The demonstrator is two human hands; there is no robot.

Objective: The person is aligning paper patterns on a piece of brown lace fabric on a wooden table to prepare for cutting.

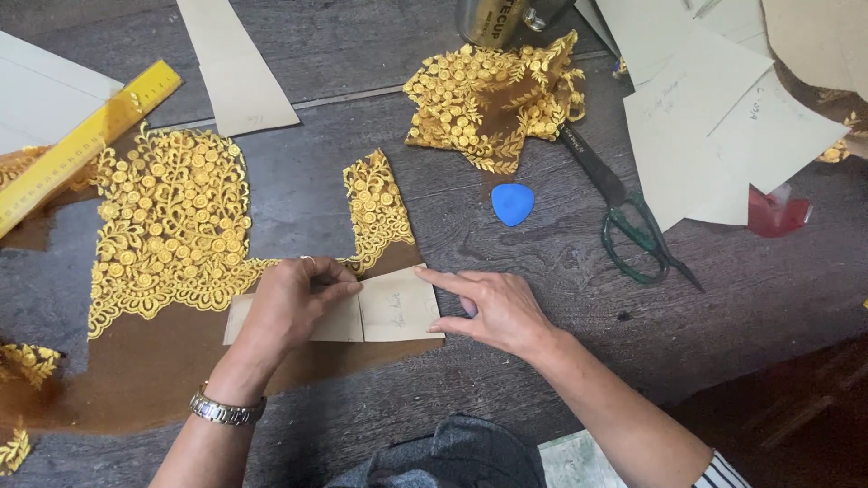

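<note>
On a dark wooden worktop, your left hand and right hand press flat, fingers open, on a small tan paper pattern piece lying over brown fabric with gold lace. Blue tailor's chalk and scissors lie nearby.

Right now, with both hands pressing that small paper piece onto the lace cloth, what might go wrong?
1. The paper pattern piece is pinned only by fingertips of the left hand and right hand; it could slip on the brown fabric with gold lace and shift out of place.
2. The scissors lie open-handled close to the right forearm; a sweep could knock them.
3. The blue chalk sits loose nearby and might smudge the crumpled lace scrap.
</note>
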